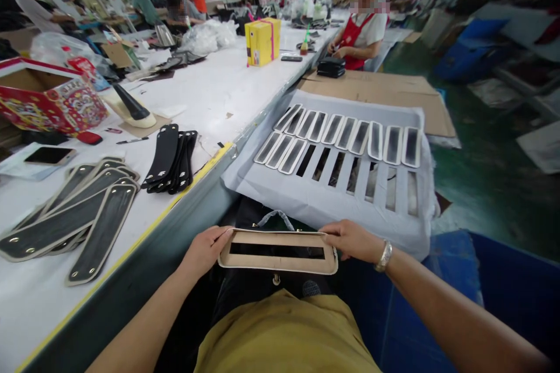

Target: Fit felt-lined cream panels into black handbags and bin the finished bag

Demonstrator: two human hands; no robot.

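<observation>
I hold a long beige frame piece with a dark slot [278,251] flat over my lap, one hand at each end. My left hand [203,250] grips its left end, fingers curled round the edge. My right hand [352,239], with a metal watch at the wrist, pinches its right end. Just beyond lies a white sheet [324,198] with two rows of slots, many filled with dark strips edged in white [345,135].
On the white table to my left lie a fan of long dark beige-edged panels [74,215], a stack of black pieces [171,161], a phone [49,155], a red box [48,99] and a yellow box [262,41]. A person in red works at the far end.
</observation>
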